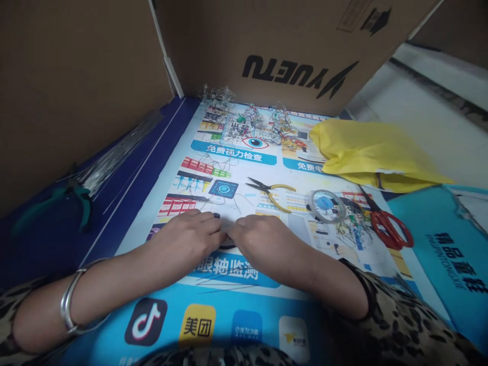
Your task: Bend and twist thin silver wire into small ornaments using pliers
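Op: What's nr me?
Aide: Your L hand (190, 234) & R hand (263, 241), side by side over the printed sheet (224, 301). Pliers (280, 196) lie on it, just behind your R hand.
Op: R side?
Aide: Tape roll (339, 207), then wire scraps (353, 224), then scissors (383, 221). Soft bag (369, 152) behind those; printed bag (430, 249) at your outermost R.
Op: L?
Aide: Off the sheet: wire bundle (118, 152), w/ cutters (86, 203) at its nr end.
Op: Back?
Aide: Wire clusters (281, 127) on the sheet's far end, carton (297, 30) behind 'em.
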Demonstrator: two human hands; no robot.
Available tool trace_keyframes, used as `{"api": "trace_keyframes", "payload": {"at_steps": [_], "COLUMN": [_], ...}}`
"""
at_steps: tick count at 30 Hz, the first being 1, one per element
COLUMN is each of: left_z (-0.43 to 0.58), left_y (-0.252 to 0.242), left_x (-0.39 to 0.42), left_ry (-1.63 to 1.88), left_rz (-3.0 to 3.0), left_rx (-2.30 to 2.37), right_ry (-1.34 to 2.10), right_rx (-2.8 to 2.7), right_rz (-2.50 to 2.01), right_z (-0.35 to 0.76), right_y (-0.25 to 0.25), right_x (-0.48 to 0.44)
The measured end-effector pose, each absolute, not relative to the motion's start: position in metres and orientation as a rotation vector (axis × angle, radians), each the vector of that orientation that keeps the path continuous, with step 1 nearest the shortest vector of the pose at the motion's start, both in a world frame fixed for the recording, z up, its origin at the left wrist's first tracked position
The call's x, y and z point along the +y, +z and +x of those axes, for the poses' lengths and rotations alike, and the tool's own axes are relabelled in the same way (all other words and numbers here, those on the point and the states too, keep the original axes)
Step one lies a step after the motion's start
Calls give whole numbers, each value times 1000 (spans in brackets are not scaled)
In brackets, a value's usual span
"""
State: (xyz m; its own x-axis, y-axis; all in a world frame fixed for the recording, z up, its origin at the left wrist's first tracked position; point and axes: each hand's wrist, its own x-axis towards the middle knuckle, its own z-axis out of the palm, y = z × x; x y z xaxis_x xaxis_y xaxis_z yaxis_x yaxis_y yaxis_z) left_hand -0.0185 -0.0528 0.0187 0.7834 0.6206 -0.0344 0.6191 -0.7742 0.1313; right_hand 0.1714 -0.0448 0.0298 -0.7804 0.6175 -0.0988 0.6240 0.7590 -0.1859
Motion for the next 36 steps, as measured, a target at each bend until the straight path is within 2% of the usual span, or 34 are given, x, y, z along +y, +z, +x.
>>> {"api": "trace_keyframes", "payload": {"at_steps": [5,14,26,36], "left_z": [-9,26,18,24], "left_y": [29,36,17,35], "left_x": [-45,-11,3,-9], "left_ry": [-36,90,111,-98], "left_rz": [2903,3054,2865,2989], "left_rx": [1052,1109,1109,1240], "right_ry": [-87,91,-66,-236], "right_rx": [2906,2770,2811,2888], "right_rz": [1102,1407,1460,1565], "right_z": [170,190,196,192], "right_y": [41,47,33,25], "right_x": [-42,-23,-8,-4]}}
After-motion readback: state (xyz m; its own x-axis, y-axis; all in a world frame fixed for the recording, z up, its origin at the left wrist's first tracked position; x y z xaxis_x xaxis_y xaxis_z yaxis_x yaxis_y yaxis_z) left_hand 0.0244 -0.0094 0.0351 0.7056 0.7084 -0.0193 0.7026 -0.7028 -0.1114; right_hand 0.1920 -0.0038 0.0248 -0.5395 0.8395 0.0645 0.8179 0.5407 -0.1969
